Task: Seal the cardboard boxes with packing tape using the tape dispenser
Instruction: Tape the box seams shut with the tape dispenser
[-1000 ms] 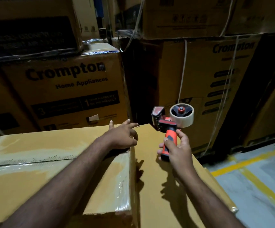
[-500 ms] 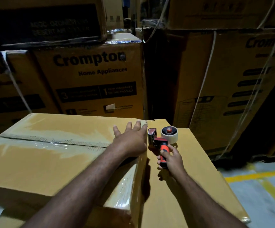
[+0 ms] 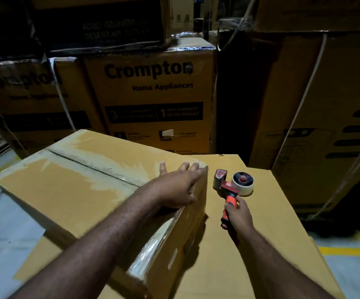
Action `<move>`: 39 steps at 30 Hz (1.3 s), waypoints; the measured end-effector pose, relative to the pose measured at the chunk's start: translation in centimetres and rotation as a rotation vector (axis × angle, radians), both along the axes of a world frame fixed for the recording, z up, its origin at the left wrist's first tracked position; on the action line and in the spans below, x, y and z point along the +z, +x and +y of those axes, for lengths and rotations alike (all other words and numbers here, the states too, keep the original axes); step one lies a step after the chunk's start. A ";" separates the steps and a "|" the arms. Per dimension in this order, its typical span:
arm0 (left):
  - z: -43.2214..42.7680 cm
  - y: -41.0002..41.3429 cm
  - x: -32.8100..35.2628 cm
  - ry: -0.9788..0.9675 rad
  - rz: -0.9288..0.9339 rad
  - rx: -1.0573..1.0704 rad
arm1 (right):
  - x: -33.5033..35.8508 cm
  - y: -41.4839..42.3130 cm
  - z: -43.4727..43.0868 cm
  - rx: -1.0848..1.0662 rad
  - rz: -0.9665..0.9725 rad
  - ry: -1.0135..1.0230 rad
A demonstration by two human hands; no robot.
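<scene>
Tape dispenser (image 3: 232, 186), orange handle gripped by right hand (image 3: 238, 214), left hand (image 3: 176, 187) flat on box (image 3: 67, 190)

Dim, warm overhead light catches the top of the cardboard box (image 3: 71, 190), while the stacked cartons (image 3: 157, 98) behind fall to near-black toward the upper corners. Glare streaks the packing tape (image 3: 147, 254) along the box's near edge. The right hand (image 3: 238, 214) and its tape dispenser (image 3: 228, 187) throw a soft shadow on the lower cardboard (image 3: 271, 225). Wide-angle distortion bows the edges; the near forearms (image 3: 92, 251) blur.
</scene>
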State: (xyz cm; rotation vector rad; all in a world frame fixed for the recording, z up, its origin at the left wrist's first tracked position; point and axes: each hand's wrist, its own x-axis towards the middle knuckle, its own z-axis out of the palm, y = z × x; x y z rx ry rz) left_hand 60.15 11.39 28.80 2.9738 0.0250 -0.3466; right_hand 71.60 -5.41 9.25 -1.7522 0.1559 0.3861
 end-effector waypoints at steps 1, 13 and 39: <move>-0.2 -0.2 0.0 0.013 -0.011 0.008 | 0.3 -0.1 0.1 0.016 -0.014 -0.106; -3.9 -6.8 -1.4 0.026 -0.065 0.255 | 14.7 -3.4 3.9 0.461 -0.992 -0.192; -5.6 -17.0 -8.9 0.016 -0.855 0.718 | 13.7 -5.4 4.3 0.535 -0.796 -0.412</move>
